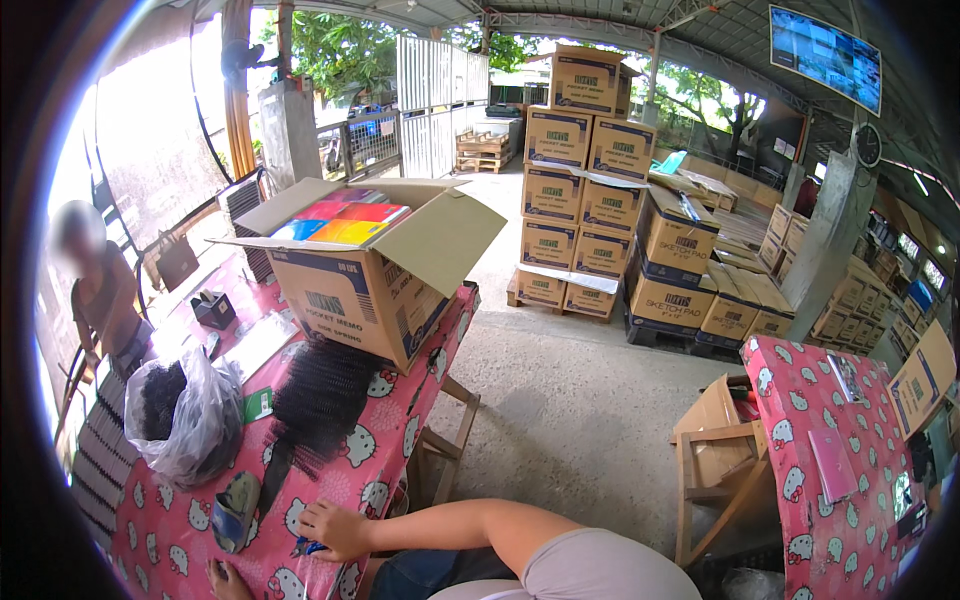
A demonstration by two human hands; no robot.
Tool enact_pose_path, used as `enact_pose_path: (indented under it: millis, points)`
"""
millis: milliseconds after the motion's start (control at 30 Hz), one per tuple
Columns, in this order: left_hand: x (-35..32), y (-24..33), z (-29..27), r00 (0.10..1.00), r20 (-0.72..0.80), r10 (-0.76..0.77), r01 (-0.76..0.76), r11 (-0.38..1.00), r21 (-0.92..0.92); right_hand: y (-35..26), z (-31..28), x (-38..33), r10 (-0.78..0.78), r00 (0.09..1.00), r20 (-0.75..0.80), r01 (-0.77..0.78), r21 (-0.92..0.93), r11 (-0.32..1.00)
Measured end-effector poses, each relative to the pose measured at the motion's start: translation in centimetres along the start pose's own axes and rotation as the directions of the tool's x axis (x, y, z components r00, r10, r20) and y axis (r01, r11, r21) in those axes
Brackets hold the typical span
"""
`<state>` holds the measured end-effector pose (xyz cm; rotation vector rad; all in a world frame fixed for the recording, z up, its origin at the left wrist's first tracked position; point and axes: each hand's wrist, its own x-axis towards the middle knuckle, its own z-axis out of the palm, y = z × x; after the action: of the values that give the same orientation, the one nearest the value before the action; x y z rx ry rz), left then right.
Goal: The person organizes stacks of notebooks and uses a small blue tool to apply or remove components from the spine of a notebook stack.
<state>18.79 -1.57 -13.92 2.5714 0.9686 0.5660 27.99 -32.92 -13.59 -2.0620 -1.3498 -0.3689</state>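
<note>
Near bench (330, 482) edge, gripping blue tool (312, 547) in right hand (338, 530); cannot tell hold of left hand (229, 580). Probably light, stiff; grasp mid-length.

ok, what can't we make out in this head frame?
All in the head view:
Blue item: mostly hidden under the right hand.
Left hand: cut off by the lower edge; grip unclear.
Open carton: lower contents hidden by its walls and colourful top stacks.
Overhead monitor: images too small to make out.
</note>
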Motion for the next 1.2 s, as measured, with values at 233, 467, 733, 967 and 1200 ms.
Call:
enact_pose_path:
  millis: [233,467,733,967,1200]
  points:
    - [0.7,-1.5,0.8,0.996,-0.047,0.074,-0.072,0.997,0.028,0.1,0.1,0.0,0.006,1.000,0.002,-0.006,0.004,1.000]
    - [0.4,-1.1,0.5,0.998,-0.032,0.048,-0.049,0.998,-0.027,0.1,0.2,0.0,0.005,1.000,-0.007,-0.005,0.003,1.000]
    - [0.6,-1.2,0.8,1.000,-0.015,0.005,-0.005,1.000,-0.018,0.1,0.2,0.0,0.004,1.000,0.001,-0.004,0.011,1.000]
    - [0.9,-1.7,0.6,1.000,-0.008,0.021,-0.021,1.000,-0.004,0.0,0.0,0.2,0.005,1.000,0.017,-0.005,0.000,1.000]
    - [0.5,-0.9,0.4,0.999,-0.020,0.027,-0.029,0.997,-0.077,0.1,0.0,0.0,0.002,1.000,0.009,-0.002,-0.002,1.000]
